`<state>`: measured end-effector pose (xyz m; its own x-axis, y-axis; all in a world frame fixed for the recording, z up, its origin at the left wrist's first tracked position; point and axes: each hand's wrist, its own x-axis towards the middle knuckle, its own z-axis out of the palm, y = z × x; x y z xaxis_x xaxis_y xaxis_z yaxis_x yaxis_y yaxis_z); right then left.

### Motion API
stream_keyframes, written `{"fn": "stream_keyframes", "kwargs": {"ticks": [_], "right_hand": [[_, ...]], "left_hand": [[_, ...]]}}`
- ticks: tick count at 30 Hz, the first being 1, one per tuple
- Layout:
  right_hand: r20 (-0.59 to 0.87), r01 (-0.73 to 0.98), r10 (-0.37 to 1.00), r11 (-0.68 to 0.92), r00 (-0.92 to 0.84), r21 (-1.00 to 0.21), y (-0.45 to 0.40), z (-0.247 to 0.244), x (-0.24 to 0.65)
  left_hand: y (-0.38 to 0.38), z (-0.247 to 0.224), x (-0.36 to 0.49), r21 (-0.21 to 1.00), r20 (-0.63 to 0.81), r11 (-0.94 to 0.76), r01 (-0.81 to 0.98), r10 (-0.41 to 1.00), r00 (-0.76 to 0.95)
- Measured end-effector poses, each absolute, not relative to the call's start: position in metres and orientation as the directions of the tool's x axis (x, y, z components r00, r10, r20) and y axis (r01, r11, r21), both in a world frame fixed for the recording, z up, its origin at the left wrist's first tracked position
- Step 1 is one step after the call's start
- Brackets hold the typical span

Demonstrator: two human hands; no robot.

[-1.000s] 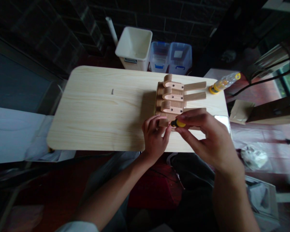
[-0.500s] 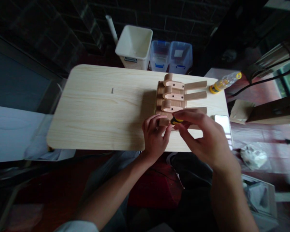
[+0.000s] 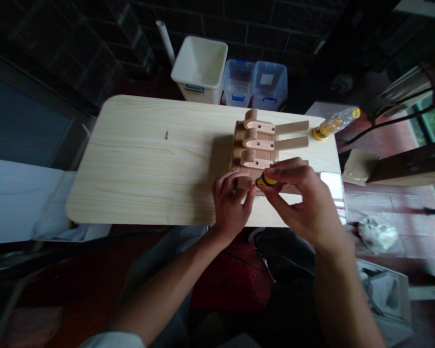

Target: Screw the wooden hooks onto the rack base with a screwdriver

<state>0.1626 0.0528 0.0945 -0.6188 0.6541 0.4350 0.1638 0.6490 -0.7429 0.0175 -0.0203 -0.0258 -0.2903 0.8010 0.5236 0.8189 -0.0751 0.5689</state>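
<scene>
A wooden assembly (image 3: pixel 237 145) lies on the table, with several rounded wooden pieces and flat slats fixed across it by dark screws. My right hand (image 3: pixel 308 198) pinches a short yellow-and-black screwdriver (image 3: pixel 264 181) over the nearest row. Its tip points left, close to my left fingertips; the bit itself is too small to make out. My left hand (image 3: pixel 232 200) is closed around the nearest rounded wooden piece (image 3: pixel 244 182), with thumb and finger near the screwdriver's tip. My right hand partly covers the slats of the near rows.
A lone screw (image 3: pixel 166 135) lies on the table (image 3: pixel 137 164). At the right edge are a clear bottle with yellow ends (image 3: pixel 335 124) and a phone (image 3: pixel 333 193). Behind the table stand a white bin (image 3: pixel 199 63) and two clear boxes (image 3: pixel 270 84).
My right fingers have shifted along the screwdriver, so more of its yellow handle shows. My left hand stays on the wooden piece. The whole view has drifted slightly.
</scene>
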Motion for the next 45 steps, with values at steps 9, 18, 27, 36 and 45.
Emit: {"fn": "stream_keyframes", "kwargs": {"ticks": [9, 18, 27, 36, 45], "right_hand": [[0.413, 0.206, 0.658, 0.654, -0.63, -0.728, 0.048, 0.102, 0.166], [0.478, 0.229, 0.637, 0.714, -0.605, -0.662, 0.048, 0.101, 0.168], [0.481, 0.183, 0.625, 0.706, -0.615, -0.684, 0.053, 0.097, 0.166], [0.459, 0.19, 0.652, 0.677, -0.604, -0.711, 0.05, 0.095, 0.164], [0.455, 0.227, 0.638, 0.702, -0.621, -0.675, 0.051, 0.094, 0.165]], "left_hand": [[-0.021, -0.026, 0.018, 0.576, 0.528, -0.083, 0.813, 0.797, -0.293], [-0.02, -0.026, 0.019, 0.564, 0.531, -0.065, 0.823, 0.792, -0.301], [-0.021, -0.027, 0.018, 0.586, 0.515, -0.076, 0.807, 0.804, -0.298], [-0.02, -0.027, 0.018, 0.56, 0.527, -0.061, 0.826, 0.796, -0.298], [-0.021, -0.025, 0.017, 0.578, 0.504, -0.064, 0.814, 0.813, -0.293]]}}
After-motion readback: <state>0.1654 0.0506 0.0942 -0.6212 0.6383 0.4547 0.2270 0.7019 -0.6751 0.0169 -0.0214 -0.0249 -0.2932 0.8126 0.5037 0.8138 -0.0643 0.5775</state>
